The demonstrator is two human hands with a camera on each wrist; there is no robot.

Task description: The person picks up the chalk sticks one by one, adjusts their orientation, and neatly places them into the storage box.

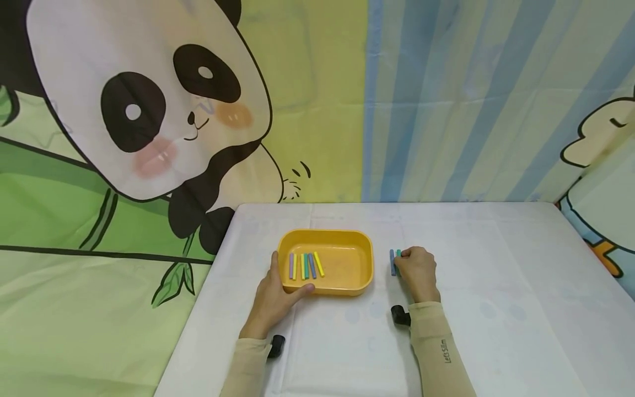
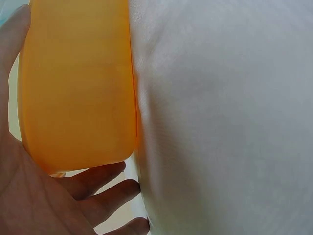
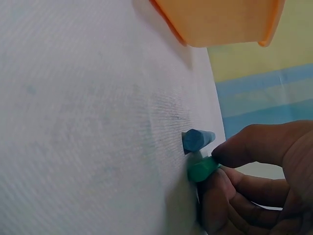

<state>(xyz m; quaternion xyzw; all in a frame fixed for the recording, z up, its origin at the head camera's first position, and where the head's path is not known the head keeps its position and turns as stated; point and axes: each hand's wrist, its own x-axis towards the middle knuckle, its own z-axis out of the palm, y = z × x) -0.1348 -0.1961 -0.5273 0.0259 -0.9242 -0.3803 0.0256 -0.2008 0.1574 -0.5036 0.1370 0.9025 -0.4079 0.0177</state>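
Observation:
On the white table stands a yellow-orange tray with several coloured chalk sticks side by side in its left half. My left hand holds the tray's near left corner, thumb along the front rim and fingers at the left end; the left wrist view shows the fingers against the tray's side. Right of the tray, my right hand pinches a green chalk stick between thumb and fingers, low at the tabletop. Just left of it a blue chalk stick lies on the cloth, apart from the fingers.
A white cloth covers the table. Behind it hangs a printed curtain with a panda and blue stripes. Dark wrist cameras sit on both sleeves.

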